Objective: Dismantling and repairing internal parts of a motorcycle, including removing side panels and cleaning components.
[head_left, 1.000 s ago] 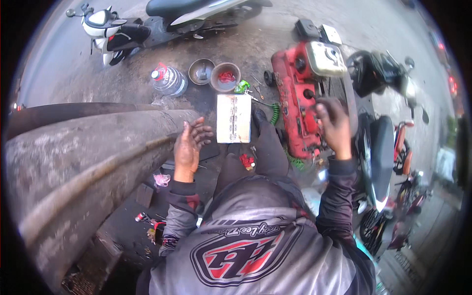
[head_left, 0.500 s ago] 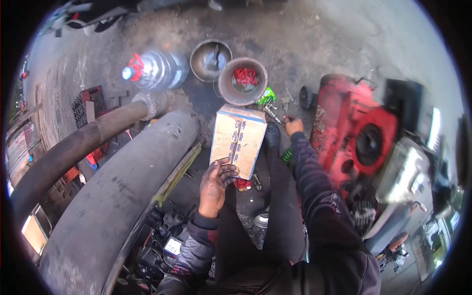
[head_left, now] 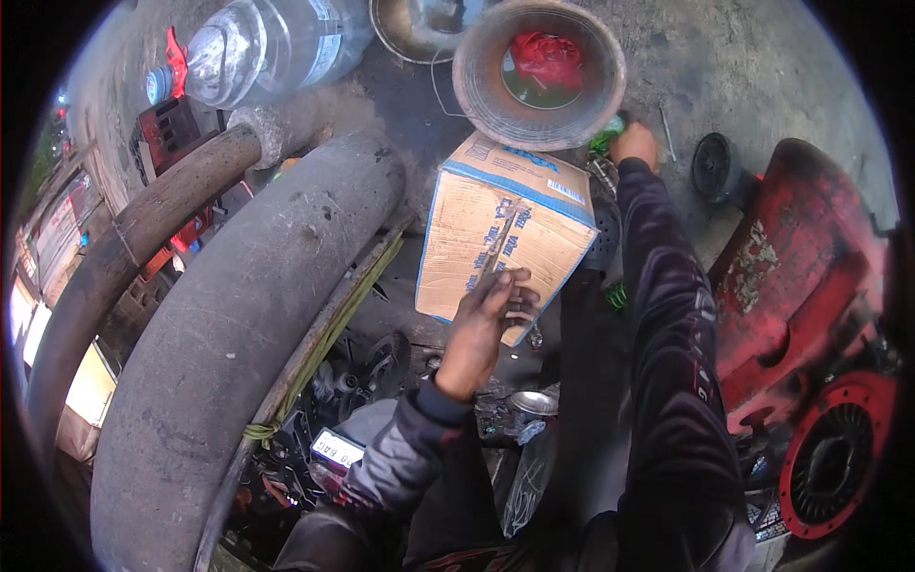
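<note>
Reaching farther, right hand (head_left: 635, 145) now beside the bowl (head_left: 539, 74).

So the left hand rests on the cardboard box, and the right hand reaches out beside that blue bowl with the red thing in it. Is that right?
Not quite: the bowl is grey metal, not blue. The head view shows it with a red thing inside. The rest holds: the left hand rests on the cardboard box, and the right hand reaches out beside the bowl.

Dim bluish daylight, soft shadows, strong fisheye bending with black vignette at the rim, slight motion blur, mild glare on the plastic water bottle (head_left: 262, 48)
</note>
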The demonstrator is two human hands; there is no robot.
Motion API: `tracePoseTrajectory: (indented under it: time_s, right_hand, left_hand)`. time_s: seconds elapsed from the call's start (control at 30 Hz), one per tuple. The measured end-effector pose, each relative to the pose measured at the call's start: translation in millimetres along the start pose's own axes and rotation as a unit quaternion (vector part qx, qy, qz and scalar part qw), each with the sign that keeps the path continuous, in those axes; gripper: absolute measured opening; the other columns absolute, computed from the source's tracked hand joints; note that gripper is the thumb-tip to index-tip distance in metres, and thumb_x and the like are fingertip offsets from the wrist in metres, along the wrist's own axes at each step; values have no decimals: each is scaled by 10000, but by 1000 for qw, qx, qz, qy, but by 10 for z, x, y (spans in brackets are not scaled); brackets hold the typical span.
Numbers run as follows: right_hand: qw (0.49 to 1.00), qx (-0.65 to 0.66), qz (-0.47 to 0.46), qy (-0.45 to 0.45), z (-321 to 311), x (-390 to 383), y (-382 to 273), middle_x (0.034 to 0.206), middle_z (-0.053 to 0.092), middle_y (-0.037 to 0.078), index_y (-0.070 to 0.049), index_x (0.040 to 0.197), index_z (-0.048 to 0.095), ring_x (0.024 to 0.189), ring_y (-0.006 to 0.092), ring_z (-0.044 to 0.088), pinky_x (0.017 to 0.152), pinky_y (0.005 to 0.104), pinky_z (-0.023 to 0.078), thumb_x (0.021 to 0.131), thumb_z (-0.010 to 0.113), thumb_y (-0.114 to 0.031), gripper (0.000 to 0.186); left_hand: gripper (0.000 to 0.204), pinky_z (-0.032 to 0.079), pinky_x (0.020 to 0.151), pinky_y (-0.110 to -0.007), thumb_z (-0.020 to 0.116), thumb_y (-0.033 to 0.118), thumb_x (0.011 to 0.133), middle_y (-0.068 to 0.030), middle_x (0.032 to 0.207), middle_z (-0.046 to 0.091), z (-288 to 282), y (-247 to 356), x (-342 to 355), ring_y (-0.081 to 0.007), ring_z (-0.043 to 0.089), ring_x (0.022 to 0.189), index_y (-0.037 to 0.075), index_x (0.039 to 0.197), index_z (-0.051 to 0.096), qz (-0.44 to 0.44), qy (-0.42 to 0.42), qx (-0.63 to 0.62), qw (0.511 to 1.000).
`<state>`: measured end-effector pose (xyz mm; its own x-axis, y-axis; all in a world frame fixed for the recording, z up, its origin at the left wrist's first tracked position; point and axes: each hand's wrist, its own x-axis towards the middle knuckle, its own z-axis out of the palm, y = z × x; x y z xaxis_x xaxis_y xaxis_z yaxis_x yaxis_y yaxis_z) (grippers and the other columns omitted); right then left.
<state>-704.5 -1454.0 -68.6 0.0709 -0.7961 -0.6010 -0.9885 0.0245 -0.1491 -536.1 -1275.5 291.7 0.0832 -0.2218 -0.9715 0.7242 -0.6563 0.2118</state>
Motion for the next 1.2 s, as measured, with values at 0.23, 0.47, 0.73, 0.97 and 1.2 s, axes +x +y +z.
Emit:
tracePoseTrajectory:
  time_s: [0.23, 0.47, 0.73, 0.97, 1.2]
  right_hand:
    - [945, 253, 97, 184, -962, -1085, 236, 912, 673, 202, -21, 1086, 633, 796, 347, 662, 705, 419, 514, 744, 730, -219, 407]
    - [667, 731, 73, -125, -1874, -2156, 85, 1039, 660, 83, 45, 1125, 607, 909, 136, 603, 821, 278, 471, 824, 694, -65, 333]
    - [822, 560, -11, -99, -2287, -2367, 87, 1132, 604, 138, 40, 1305, 462, 911, 155, 608, 800, 298, 507, 803, 735, -90, 586]
    - [877, 429, -215, 14, -2841, -2163, -145, 1116, 601, 110, -55, 1225, 589, 905, 189, 620, 757, 291, 528, 742, 762, -77, 514]
    - [873, 394, -275, -82, -2876, -1840, 17, 980, 655, 125, -53, 1054, 688, 803, 241, 657, 700, 322, 531, 737, 753, -76, 324]
  left_hand:
    - [407, 474, 747, -300, 596, 300, 917, -77, 929, 621, 515, 270, 597, -164, 608, 857, 14, 1200, 538, 88, -29, 155, 984]
    - [751, 452, 895, -301, 788, 185, 762, -97, 1111, 610, 1272, 477, 829, -166, 579, 1024, -32, 1354, 381, 188, -186, 153, 952]
    - [404, 490, 775, -359, 712, 203, 805, -209, 925, 664, 1121, 476, 818, -306, 655, 867, -39, 1104, 587, 405, -100, 458, 785]
    - [355, 464, 855, -359, 665, 136, 836, -186, 1068, 650, 952, 435, 795, -311, 628, 984, 14, 1161, 597, 362, -213, 508, 752]
    - [331, 467, 842, -357, 649, 160, 854, -179, 1040, 662, 1076, 584, 842, -284, 637, 949, 27, 1155, 611, 377, -273, 564, 683]
